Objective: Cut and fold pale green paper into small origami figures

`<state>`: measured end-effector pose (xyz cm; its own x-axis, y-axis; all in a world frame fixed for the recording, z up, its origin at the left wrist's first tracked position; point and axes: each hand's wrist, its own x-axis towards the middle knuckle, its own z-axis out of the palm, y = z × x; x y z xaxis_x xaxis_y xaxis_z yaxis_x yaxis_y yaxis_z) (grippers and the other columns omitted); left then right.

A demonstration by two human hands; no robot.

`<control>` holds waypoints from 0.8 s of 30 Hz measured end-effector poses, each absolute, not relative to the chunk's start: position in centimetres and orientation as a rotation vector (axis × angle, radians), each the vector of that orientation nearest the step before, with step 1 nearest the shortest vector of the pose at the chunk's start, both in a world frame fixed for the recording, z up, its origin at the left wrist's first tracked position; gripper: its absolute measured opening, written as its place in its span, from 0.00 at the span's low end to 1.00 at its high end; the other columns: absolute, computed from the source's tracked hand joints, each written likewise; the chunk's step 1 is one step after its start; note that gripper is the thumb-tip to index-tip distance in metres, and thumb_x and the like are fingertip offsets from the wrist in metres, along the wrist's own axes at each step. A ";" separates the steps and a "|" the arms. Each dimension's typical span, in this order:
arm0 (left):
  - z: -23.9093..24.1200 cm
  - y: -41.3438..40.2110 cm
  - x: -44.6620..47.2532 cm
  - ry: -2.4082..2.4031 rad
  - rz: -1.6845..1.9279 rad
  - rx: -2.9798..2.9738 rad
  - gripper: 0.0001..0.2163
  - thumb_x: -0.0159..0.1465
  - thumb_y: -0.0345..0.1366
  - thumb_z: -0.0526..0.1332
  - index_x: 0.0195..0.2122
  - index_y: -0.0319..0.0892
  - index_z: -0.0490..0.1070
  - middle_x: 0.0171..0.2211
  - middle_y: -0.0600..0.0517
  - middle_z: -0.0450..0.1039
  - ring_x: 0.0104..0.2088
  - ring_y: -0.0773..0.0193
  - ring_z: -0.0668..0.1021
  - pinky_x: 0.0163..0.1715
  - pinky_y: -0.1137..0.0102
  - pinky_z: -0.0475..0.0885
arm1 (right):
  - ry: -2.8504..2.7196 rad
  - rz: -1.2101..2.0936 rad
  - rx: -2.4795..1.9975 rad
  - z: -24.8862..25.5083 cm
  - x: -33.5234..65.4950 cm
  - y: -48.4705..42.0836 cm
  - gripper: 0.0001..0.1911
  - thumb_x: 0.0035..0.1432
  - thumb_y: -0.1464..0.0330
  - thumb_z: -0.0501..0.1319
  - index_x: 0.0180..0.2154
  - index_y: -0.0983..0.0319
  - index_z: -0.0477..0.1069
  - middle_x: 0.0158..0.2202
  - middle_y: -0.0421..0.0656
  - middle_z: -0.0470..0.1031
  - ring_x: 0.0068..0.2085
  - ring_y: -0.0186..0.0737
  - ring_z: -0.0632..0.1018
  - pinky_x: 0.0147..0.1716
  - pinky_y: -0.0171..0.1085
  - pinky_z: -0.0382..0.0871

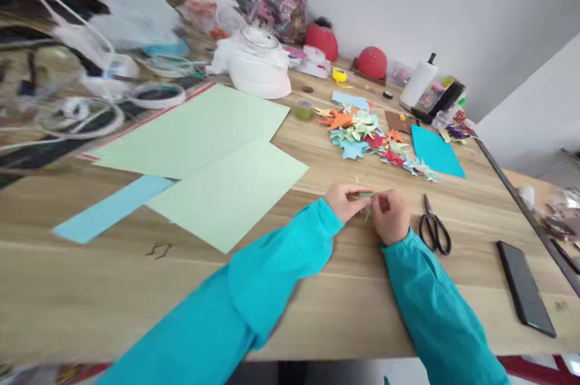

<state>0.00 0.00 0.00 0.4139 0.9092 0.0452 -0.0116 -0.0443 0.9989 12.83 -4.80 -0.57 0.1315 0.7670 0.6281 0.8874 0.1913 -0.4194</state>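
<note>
Over the wooden table, my left hand point(347, 201) and my right hand point(390, 214) meet, fingertips closed on a small piece of pale green folded paper point(367, 195). Fingers hide most of it, so its shape is unclear. Beyond the hands lies a heap of small folded paper pieces point(357, 131) in orange, green, blue and red. To the right of my right hand rest black-handled scissors point(434, 229). On the left, large pale green sheets point(231, 191) overlap a light blue paper strip point(113, 207).
A black phone point(525, 288) lies near the right edge. Behind the heap are a turquoise sheet point(437, 151), a green tape roll point(304, 109) and a yellow tape measure point(339, 75). White cables point(90, 116) and plastic bags point(136, 13) clutter the far left.
</note>
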 end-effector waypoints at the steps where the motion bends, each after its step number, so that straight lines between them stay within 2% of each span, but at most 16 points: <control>1: 0.0 0.0 0.1 0.857 0.920 1.400 0.14 0.50 0.31 0.64 0.38 0.33 0.76 0.33 0.43 0.78 0.28 0.62 0.77 0.24 0.73 0.71 | -1.663 -0.224 -1.599 -0.5 12.8 -4.9 0.06 0.53 0.70 0.55 0.26 0.63 0.67 0.22 0.41 0.70 0.23 0.32 0.71 0.23 0.30 0.62; 4: -0.2 0.0 0.3 0.827 0.934 1.357 0.14 0.49 0.32 0.65 0.38 0.34 0.76 0.34 0.45 0.78 0.28 0.62 0.78 0.25 0.72 0.72 | -1.708 -0.327 -1.617 -0.3 12.9 -5.0 0.07 0.54 0.70 0.54 0.26 0.63 0.68 0.23 0.41 0.70 0.23 0.32 0.70 0.23 0.30 0.61; 10: -0.1 0.0 0.2 0.771 0.987 1.248 0.15 0.46 0.33 0.68 0.36 0.35 0.77 0.34 0.45 0.78 0.33 0.58 0.78 0.36 0.66 0.74 | -1.824 -0.456 -1.622 -0.1 12.6 -5.3 0.10 0.58 0.70 0.52 0.30 0.63 0.71 0.25 0.42 0.73 0.24 0.32 0.71 0.23 0.30 0.59; 16: 0.1 -0.1 0.1 0.731 1.004 1.216 0.16 0.45 0.31 0.67 0.38 0.35 0.76 0.35 0.46 0.78 0.36 0.58 0.78 0.40 0.65 0.73 | -1.897 -0.363 -1.643 0.5 12.5 -5.6 0.12 0.58 0.71 0.50 0.33 0.63 0.72 0.27 0.44 0.73 0.27 0.34 0.73 0.25 0.30 0.61; 20: -0.1 -0.1 0.3 0.734 1.028 1.198 0.17 0.43 0.29 0.68 0.37 0.36 0.77 0.35 0.46 0.78 0.36 0.59 0.78 0.39 0.67 0.73 | -1.907 -0.283 -1.656 0.9 12.3 -5.8 0.13 0.59 0.70 0.49 0.34 0.64 0.73 0.28 0.45 0.73 0.29 0.36 0.74 0.27 0.31 0.63; 24: -0.3 0.4 0.3 0.816 1.059 1.072 0.12 0.42 0.28 0.69 0.31 0.35 0.77 0.26 0.49 0.77 0.29 0.63 0.78 0.35 0.68 0.73 | -1.888 -0.158 -1.617 0.9 12.0 -6.0 0.14 0.60 0.68 0.49 0.37 0.63 0.73 0.31 0.47 0.74 0.31 0.37 0.75 0.30 0.32 0.65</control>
<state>0.30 0.42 -0.30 0.3047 0.9520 -0.0294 -0.2712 0.1163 0.9555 12.05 -5.95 0.85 -0.0387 0.8452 0.5330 0.9219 0.2360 -0.3072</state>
